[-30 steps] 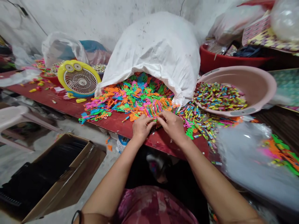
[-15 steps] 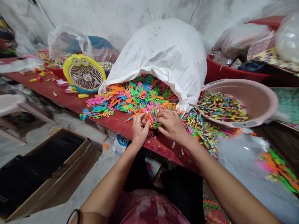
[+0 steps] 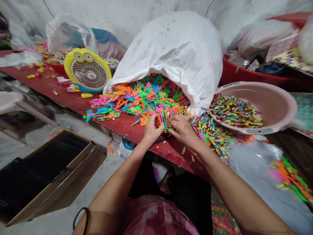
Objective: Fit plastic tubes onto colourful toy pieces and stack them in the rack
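Note:
My left hand point(image 3: 152, 130) and my right hand point(image 3: 182, 129) are close together at the table's front edge. Between them is a row of small coloured plastic pieces point(image 3: 168, 115) on something dark and mesh-like, partly hidden by my fingers. The fingers of both hands are bent and closed on these pieces; exactly which piece each one pinches is too small to tell. Just behind, a heap of orange, green, pink and blue plastic pieces point(image 3: 137, 98) spills from a large white sack point(image 3: 176, 42). One blue and orange stick-like piece point(image 3: 135, 122) lies left of my left hand.
A yellow fan point(image 3: 88, 70) stands on the red table point(image 3: 122, 129) at left. Right of the sack, a pink basin point(image 3: 271, 98) holds small striped pieces, with more spilled beside it. An open carton point(image 3: 73, 169) of black items sits on the floor at left.
My left hand has shifted right, and its fingers have come in against the row of pieces. My right hand stays at the row's right side. The view has shifted slightly.

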Tool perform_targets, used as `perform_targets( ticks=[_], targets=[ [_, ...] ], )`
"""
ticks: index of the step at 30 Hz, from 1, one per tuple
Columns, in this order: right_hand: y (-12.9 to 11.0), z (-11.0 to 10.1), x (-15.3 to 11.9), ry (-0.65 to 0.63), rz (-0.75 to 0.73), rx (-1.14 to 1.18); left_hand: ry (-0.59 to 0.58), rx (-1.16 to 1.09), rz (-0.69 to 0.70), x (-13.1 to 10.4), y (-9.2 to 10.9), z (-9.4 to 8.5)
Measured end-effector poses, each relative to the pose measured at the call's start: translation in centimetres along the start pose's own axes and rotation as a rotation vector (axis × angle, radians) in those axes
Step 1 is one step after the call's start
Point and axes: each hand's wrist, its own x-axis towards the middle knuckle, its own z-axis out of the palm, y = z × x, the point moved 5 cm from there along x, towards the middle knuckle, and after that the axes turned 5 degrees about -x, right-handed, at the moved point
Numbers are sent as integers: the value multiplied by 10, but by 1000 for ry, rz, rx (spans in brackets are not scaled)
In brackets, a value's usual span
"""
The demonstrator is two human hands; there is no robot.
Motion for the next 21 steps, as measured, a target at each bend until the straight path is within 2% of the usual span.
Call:
perform_targets(
  ticks=[9, 12, 21],
  targets=[
    [-10, -7, -2, -70, 7, -108, -54, -48, 11, 1, -2, 1],
    [-10, -6, -1, -55, 53, -137, -47, -54, 0, 1, -2, 2],
    [1, -5, 5, -82, 92, 30, -83, -94, -52, 4, -2, 1]
  ],
)
